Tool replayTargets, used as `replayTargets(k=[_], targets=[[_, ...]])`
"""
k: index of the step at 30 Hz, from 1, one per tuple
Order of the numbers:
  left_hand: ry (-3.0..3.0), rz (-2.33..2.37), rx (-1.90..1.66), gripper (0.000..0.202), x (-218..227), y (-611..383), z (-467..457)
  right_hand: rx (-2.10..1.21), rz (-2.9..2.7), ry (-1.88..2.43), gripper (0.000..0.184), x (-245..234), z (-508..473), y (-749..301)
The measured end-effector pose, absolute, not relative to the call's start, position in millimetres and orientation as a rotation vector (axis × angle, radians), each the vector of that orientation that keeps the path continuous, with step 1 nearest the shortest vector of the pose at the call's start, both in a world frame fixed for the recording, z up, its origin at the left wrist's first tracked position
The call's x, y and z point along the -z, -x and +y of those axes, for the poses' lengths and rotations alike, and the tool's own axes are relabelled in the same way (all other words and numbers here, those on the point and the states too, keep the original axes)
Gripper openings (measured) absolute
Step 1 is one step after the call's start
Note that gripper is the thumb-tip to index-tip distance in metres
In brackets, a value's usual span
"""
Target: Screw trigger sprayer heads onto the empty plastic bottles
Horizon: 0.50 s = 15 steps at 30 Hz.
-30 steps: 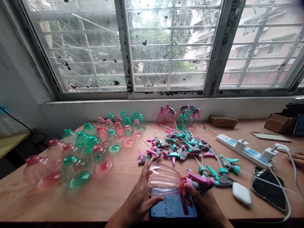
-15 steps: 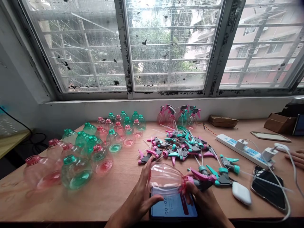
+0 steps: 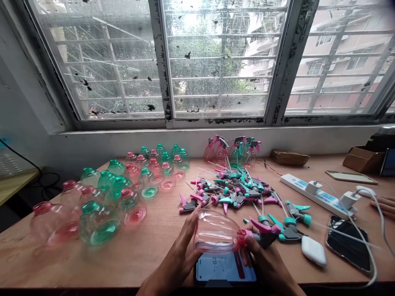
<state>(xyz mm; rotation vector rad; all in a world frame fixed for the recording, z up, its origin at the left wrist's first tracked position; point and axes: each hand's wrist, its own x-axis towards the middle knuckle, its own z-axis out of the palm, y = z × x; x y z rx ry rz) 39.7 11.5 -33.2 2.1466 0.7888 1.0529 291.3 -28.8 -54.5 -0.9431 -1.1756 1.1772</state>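
Open-necked bottles, pink and green, stood upright on the counter, in a loose band left of the heap of spray heads. Left hand: on the near side of the heap; grip partly curled, closed around the base end of a pink transparent bottle. Bottle held on its side, just nearer than the heap, neck pointing right. Lit phone lay below the bottle, also nearer than the heap, partly covered in view. Bottles with sprayers fitted stood upright behind the heap, near the wall. Right hand: at the heap's near right; grip closed, fingers and thumb at the bottle neck, where a magenta-and-grey spray head was seated; tightness could not be told. White earbud case lay right of the heap and nearer; white power strip, with chargers plugged in, ran along its right; a dark phone lay farther right. Another person's hand, blurred, was well right of the heap; its grip could not be told.
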Motion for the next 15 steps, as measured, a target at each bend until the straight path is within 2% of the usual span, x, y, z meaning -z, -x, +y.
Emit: replayTargets(k=[2,6,8,13,15], targets=[[-2.119,0.816,-1.075,0.070,34.0,-41.0,9.5,-1.181,-1.216,0.951,0.044,55.9,-29.2,-290.7],[-1.975,0.771,-1.058,0.098,29.6,-41.9,8.1,-1.047,-1.284,1.094,0.042,58.8,-31.3,-290.5],[-1.987,0.745,-1.039,0.095,28.0,-41.7,9.6,-0.980,-1.281,1.144,0.042,60.4,-32.3,-291.9],[-2.164,0.800,-1.019,0.075,35.7,-38.7,12.8,-0.922,-1.244,1.248,0.054,65.0,-33.4,-295.3],[-2.142,0.805,-1.011,0.085,38.9,-36.7,12.7,-0.902,-1.265,1.260,0.055,64.8,-34.0,-294.6]])
